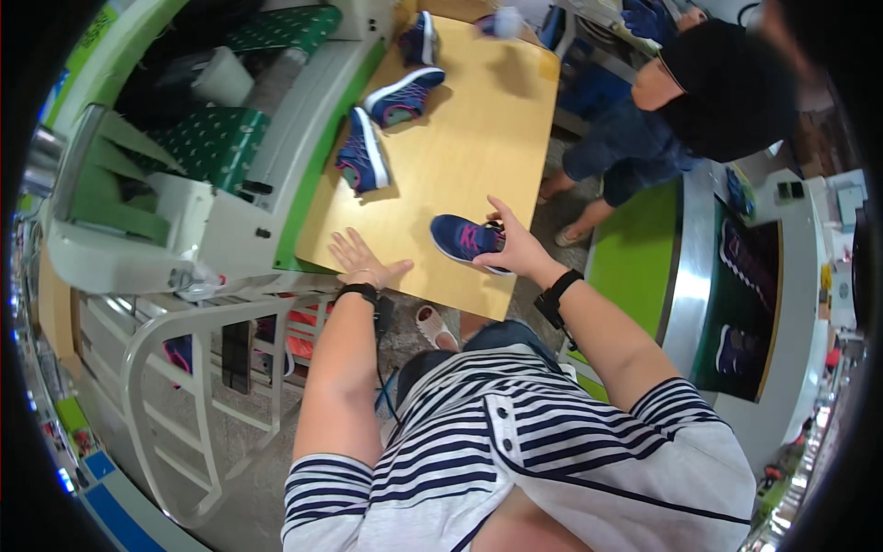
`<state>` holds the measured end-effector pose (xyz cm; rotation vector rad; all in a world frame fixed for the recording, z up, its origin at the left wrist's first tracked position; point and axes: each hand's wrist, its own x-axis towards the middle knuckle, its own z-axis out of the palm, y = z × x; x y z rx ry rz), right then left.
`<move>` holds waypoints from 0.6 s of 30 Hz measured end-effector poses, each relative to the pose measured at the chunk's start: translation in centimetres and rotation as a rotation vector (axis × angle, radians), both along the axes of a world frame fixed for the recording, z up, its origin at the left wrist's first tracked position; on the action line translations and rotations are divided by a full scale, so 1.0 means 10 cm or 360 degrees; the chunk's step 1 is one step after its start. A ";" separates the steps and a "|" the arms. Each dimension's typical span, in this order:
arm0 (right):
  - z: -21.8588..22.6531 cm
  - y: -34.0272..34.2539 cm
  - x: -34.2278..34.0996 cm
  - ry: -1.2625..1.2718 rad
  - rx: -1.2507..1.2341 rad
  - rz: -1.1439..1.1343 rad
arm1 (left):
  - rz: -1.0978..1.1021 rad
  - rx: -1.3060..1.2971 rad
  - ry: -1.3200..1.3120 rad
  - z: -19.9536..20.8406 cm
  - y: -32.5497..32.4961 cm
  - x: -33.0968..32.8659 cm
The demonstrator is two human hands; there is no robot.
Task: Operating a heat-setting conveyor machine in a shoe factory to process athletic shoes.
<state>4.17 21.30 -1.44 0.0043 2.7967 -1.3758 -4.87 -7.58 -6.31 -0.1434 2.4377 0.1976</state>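
A navy sports shoe (464,239) with pink trim lies near the front edge of a light wooden table (478,138). My right hand (513,248) rests on the shoe's heel end, fingers partly spread and the thumb around its back. My left hand (361,262) lies flat on the table near its front edge, fingers apart, holding nothing. Three more navy shoes lie farther along the table: one (361,152) on its side at the left edge, one (405,95) behind it, one (421,39) at the far end.
A green conveyor machine (212,138) with white housing runs along the table's left side. Another person in dark clothes (681,101) bends over at the far right. A second conveyor (745,304) on the right carries dark shoes. A white metal rack (184,368) stands lower left.
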 end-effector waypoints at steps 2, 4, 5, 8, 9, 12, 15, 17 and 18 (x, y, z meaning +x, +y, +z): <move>-0.02 0.10 0.05 -0.0186 -0.0225 -0.0092 | 0.0002 -0.0008 0.0000 0.00 0.01 -0.04; -0.02 0.17 0.06 -0.0462 0.0024 0.0074 | 0.0028 0.0022 -0.0043 0.01 0.04 -0.07; -0.02 0.16 0.05 -0.0463 0.0028 0.0067 | 0.0022 0.0027 -0.0044 0.01 0.05 -0.08; -0.03 0.06 0.03 -0.0431 0.0115 -0.0019 | 0.0055 0.0050 -0.0030 0.02 0.03 -0.08; -0.03 0.00 0.03 -0.0421 0.0115 -0.0008 | 0.0048 0.0061 -0.0036 0.02 0.03 -0.07; 0.16 -0.34 -0.09 -0.0466 -0.0243 -0.0116 | 0.0100 0.0088 -0.0007 -0.04 -0.01 -0.04; 0.11 -0.61 -0.24 -0.0240 -0.0371 0.0054 | 0.0110 0.0107 -0.0007 -0.06 -0.08 -0.04; 0.28 -0.66 -0.47 -0.0467 -0.0403 0.0271 | -0.0085 0.0209 0.0232 -0.11 -0.16 0.02; 0.28 -0.68 -0.60 -0.0253 -0.0178 0.0256 | -0.0130 0.0272 0.0269 -0.13 -0.26 0.08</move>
